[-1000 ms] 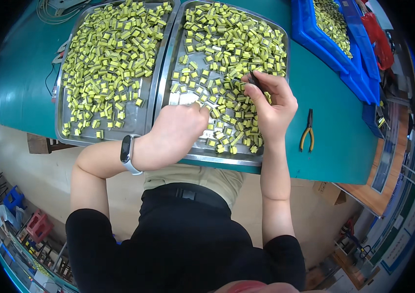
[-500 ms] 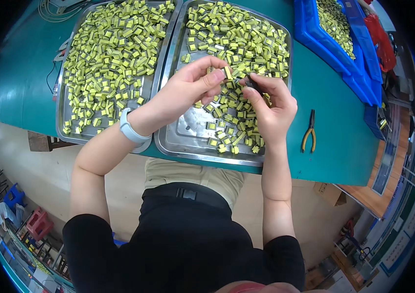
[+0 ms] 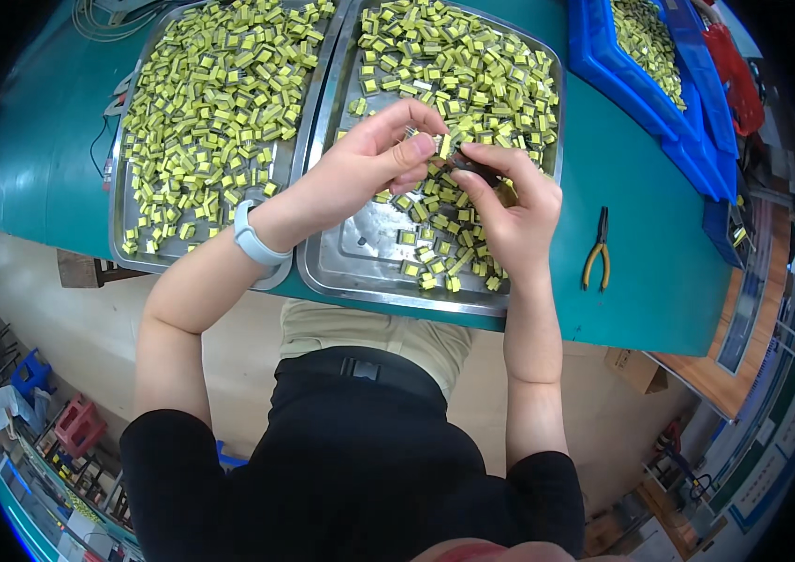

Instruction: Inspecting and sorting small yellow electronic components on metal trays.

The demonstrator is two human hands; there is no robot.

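Note:
Over the right-hand metal tray (image 3: 388, 298), my left hand (image 3: 369, 164) pinches a small yellow-wrapped transformer (image 3: 444, 147) between thumb and fingers. Close beside it, my right hand (image 3: 521, 201) is closed on a small dark tool (image 3: 478, 169), whose tip is near the transformer; my fingers hide what kind it is. Many loose yellow transformers (image 3: 482, 80) with dark cores lie heaped in this tray, thinning out toward its near edge. I cannot tell whether the tool touches the transformer.
Left of it, a second metal tray (image 3: 119, 220) bears another heap of transformers. Yellow-handled pliers (image 3: 596, 258) lie on the green table (image 3: 641, 309) to the right. Blue bins (image 3: 636, 89) with more parts and a red bag (image 3: 733, 80) stand at the far right.
My right hand has shifted slightly left, bringing the dark tool closer to the transformer. My left hand keeps its pinch, almost in place.

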